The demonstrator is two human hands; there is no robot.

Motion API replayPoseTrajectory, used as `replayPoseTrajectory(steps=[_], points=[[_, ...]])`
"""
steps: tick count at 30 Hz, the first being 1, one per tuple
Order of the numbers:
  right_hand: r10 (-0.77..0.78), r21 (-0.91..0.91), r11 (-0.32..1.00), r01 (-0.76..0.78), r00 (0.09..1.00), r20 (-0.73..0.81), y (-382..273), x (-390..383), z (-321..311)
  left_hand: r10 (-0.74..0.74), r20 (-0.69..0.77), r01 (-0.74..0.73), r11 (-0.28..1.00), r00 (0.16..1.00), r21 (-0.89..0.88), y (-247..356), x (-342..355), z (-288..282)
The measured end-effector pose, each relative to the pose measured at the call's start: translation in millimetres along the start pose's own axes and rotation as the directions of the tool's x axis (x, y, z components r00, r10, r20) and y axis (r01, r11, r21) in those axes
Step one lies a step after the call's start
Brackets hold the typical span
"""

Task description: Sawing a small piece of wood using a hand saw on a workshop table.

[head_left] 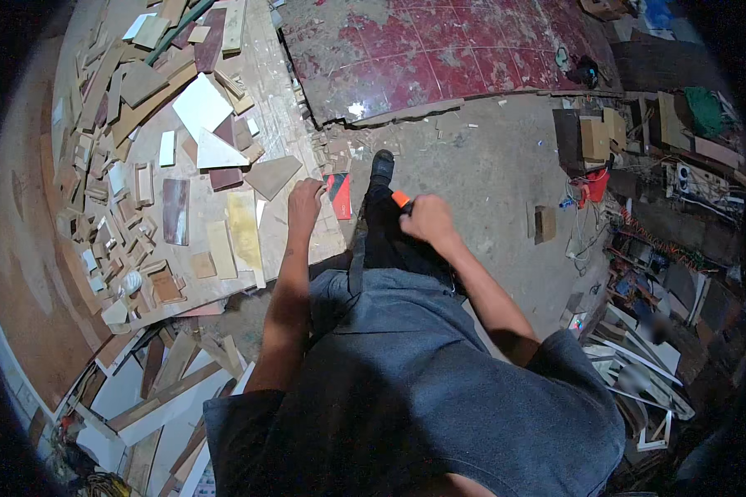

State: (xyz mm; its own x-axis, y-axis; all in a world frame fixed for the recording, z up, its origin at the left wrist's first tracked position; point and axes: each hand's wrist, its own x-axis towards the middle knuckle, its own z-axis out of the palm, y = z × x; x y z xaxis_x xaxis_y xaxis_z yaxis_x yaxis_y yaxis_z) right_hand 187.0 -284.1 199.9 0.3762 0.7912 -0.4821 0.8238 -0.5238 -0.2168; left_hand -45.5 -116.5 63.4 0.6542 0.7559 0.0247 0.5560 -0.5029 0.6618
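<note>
1. Orange-tipped tool (401, 200): in the head view, gripped in the right hand (431, 220), out beyond the tabletop's (269, 99) right edge.
2. Left hand (304, 203), by that edge, has its fingers curled; whether they pinch anything, I cannot tell.
3. Good handling probably means a firm grip, tip clear of the left hand.
4. Counts: one tool, one red-and-black packet (338, 195), two large white panels (202, 106); wood offcuts (143, 83), too many.

One left hand (305, 200) and one right hand (430, 219) are seen, two hands in all, with one orange-ended tool (401, 200) held. One counter (283, 116), one green strip (179, 33), two large white pieces (202, 106) and one red-and-black rectangle (338, 195) are shown. One black shoe (381, 167) can be counted. Wooden offcuts (273, 176) are spread too thickly to be numbered exactly.
</note>
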Motion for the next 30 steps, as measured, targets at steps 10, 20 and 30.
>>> replayPoseTrajectory(steps=[10, 20, 30], points=[[0.358, 0.922, 0.221, -0.318, 0.906, 0.227, -17.9, -9.4, 11.9, -0.023, 0.043, 0.021, 0.998, 0.999, 0.059, 5.5, -0.5, -1.2], [0.207, 0.987, 0.066, -0.145, 0.970, 0.129, -75.8, -31.7, 79.9, -0.003, 0.006, 0.002, 0.999, 1.000, 0.046, 14.0, 4.8, -1.9], [0.181, 0.880, 0.394, 0.265, 0.916, -0.357, -103.3, -30.8, 119.3, 0.038, -0.023, -0.036, 0.997, 0.999, 0.066, 5.9, -2.9, 6.7]])
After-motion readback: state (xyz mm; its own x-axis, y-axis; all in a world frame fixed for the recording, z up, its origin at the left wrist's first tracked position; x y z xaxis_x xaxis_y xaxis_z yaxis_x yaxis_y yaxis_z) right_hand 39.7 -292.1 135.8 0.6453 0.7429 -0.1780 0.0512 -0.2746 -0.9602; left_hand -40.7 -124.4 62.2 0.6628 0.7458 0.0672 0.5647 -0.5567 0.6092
